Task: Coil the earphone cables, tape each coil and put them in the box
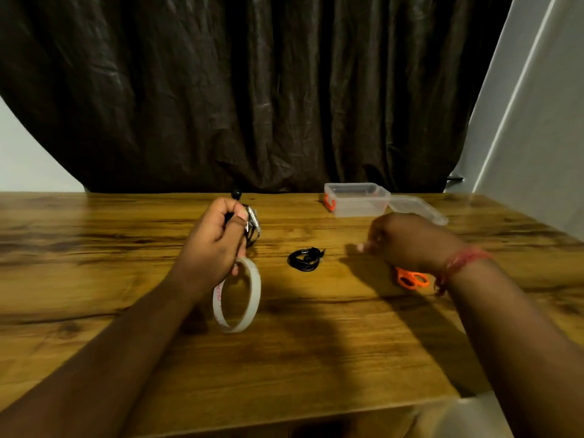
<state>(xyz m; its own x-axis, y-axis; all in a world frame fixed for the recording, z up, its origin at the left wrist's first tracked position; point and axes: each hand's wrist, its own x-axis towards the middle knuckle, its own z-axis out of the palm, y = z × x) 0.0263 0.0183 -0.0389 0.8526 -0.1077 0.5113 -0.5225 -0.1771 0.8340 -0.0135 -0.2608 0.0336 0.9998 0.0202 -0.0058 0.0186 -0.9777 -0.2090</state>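
- Head view, your hands: two are showing. Your left hand [218, 240] is hovering above the bench [94, 248], its fingers [241, 216] curling round one coiled earphone cable [252, 227] that is carrying a strip of shiny tape; one black earbud tip is sticking up above the knuckles.
- The same left hand is also holding one roll of tape [238, 295], a white ring hanging from the lower fingers with its bottom edge near or on the wood; you cannot tell which.
- Your right hand [407, 240] is blurring over the bench to the right of centre, with a red thread bracelet [458, 263] on its wrist. Its fingers are looking loosely curled, and whether they are gripping anything cannot be told.
- Cables counted: two. The second coiled cable [306, 259], black, is lying on the bench between your hands, touching neither.
- Scissors counted: one pair of orange scissors [412, 278], lying on the bench just under your right wrist, with only the handles showing.
- Boxes counted: one clear box [358, 200] with an orange clasp, standing open at the far edge of the bench; you are seeing something dark inside, but not clearly enough to name.
- Lids counted: one clear lid [414, 208], lying just right of the box and touching it.
- Behind the bench, one dark curtain [252, 90] is hanging.
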